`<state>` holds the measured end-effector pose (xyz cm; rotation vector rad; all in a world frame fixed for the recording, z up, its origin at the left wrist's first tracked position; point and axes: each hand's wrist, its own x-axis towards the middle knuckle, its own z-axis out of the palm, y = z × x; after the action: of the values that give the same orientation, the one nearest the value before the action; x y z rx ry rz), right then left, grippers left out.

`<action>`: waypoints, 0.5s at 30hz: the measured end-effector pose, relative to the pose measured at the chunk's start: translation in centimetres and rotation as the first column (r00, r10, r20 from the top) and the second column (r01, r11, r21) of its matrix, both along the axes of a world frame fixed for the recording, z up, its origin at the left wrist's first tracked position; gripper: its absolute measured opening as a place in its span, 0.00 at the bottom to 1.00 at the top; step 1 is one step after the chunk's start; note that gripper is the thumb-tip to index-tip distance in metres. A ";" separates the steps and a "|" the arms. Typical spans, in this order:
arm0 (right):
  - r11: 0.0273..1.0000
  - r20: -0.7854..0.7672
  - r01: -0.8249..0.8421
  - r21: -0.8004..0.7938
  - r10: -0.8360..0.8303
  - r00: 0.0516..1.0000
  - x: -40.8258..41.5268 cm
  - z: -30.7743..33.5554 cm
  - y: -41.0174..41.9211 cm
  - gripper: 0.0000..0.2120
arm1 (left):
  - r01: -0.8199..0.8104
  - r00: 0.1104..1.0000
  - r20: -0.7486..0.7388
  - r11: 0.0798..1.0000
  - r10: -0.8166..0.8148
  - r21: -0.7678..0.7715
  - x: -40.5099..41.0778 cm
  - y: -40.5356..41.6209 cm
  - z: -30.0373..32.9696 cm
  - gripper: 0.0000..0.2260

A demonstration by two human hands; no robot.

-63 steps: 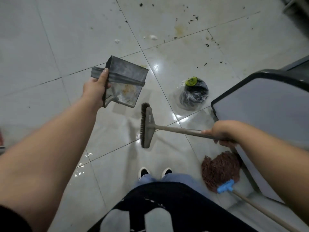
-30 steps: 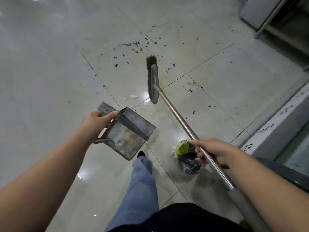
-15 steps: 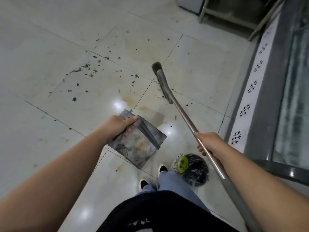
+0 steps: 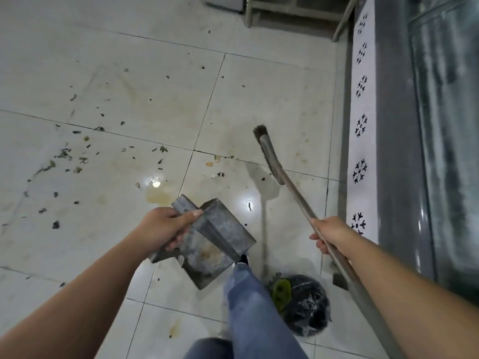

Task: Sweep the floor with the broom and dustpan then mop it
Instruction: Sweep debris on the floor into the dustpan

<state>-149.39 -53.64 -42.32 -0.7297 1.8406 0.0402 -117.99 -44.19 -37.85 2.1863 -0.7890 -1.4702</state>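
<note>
the left hand (image 4: 166,230) grips the grey metal dustpan (image 4: 210,239) by its rim, fingers curled round it, holding it tilted above the tiled floor (image 4: 272,94). the right hand (image 4: 330,235) has its fingers wrapped round the broom handle (image 4: 298,198), with the broom head (image 4: 268,154) out ahead near the floor. dark debris (image 4: 64,154) lies scattered to the left, and a black bag (image 4: 304,305) sits beside the person's jeans leg (image 4: 254,307).
</note>
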 end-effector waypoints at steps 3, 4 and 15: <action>0.998 -0.044 0.062 0.020 -0.061 0.997 0.9 -2.5 -4.3 0.15 | 0.020 1.000 0.007 0.999 -0.020 0.034 0.7 -4.1 -2.1 0.20; 0.997 -0.058 0.077 0.026 -0.075 0.995 1.1 -3.4 -5.5 0.15 | 0.020 1.000 0.007 0.999 -0.021 0.042 0.8 -5.3 -3.0 0.20; 0.907 -0.175 -0.012 0.422 0.094 0.980 9.3 -8.4 -10.1 0.19 | 0.101 0.988 0.108 0.990 -0.111 0.096 2.9 -11.5 -9.2 0.22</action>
<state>-140.13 -63.74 -50.73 -0.4818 1.9051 0.5446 -115.12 -55.66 -47.05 2.3453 -0.9055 -1.4693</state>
